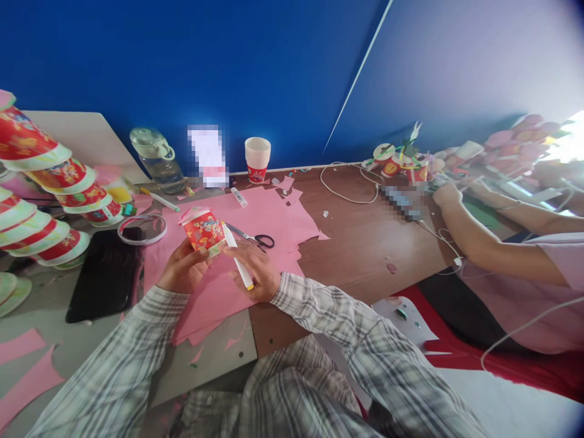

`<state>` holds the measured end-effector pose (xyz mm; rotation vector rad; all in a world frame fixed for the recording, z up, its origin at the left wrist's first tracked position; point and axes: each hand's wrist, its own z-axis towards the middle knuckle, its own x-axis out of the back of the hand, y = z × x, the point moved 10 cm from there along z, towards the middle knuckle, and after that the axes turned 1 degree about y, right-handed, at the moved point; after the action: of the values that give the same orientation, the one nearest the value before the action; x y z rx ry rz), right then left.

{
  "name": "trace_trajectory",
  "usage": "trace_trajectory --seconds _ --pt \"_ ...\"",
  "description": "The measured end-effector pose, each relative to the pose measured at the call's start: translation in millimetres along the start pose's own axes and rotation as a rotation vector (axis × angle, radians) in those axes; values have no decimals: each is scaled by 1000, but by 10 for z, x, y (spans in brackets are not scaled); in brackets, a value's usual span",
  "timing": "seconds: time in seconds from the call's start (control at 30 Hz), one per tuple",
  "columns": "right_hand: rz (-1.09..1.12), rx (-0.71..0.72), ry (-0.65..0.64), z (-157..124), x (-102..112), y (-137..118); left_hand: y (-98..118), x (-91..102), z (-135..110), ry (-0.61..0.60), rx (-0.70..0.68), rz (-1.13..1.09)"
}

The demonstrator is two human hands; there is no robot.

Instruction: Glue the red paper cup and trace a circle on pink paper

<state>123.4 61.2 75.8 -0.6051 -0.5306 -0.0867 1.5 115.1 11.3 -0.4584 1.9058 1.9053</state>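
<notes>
My left hand (182, 267) grips a red patterned paper cup (202, 230) turned on its side, its rim covered with pink paper. My right hand (255, 267) holds a white glue stick (237, 255) whose tip touches the cup's lower edge. Both hands hover over pink paper sheets (274, 219) spread on the brown table (365, 243). Black-handled scissors (255, 238) lie on the pink paper just beyond my right hand.
Stacked red cups (41, 188) lean at the left, beside a tape roll (142, 229), a black phone (107, 274) and a water bottle (157, 158). A cup stack (257, 159) stands at the wall. A co-worker's arm (493, 243) reaches over cups and cables (347, 194) at the right.
</notes>
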Motion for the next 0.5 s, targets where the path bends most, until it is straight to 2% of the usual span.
trace_trajectory --seconds 0.27,0.5 --pt "-14 -11 124 -16 153 32 -11 33 9 2 4 -9" --pt "81 37 216 -41 242 11 -31 59 7 1 11 -20"
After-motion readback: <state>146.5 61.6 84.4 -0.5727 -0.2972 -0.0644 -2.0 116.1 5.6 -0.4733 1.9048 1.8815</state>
